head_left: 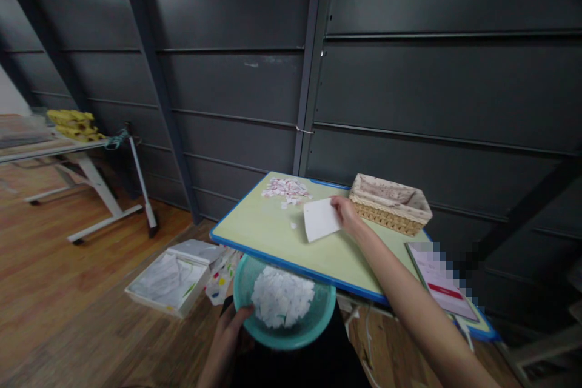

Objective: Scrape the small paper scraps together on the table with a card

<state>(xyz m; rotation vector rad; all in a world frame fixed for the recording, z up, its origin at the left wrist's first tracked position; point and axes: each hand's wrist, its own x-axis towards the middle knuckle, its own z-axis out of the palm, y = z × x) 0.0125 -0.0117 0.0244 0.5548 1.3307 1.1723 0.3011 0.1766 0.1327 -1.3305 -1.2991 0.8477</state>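
My right hand [346, 214] is closed on one edge of a white sheet of paper [321, 220], held tilted over the pale yellow tabletop [254, 221]. Behind the sheet, to its left, lies a loose pile of small white and pinkish paper scraps [285, 188]. A teal plastic basin [291, 342] rests on my lap at the table's front edge, filled with white paper scraps [282, 296]. My left hand [231, 328] grips its left rim, the thumb inside and the other fingers hidden behind the wall.
A cloth-lined wicker basket [388, 218] stands at the table's back right, close to my right hand. Nearer on the right lies a tablet-like panel [443, 285]. An open white box [166, 282] sits on the floor at left. Further left are a broom [143, 179] and another table [68, 147].
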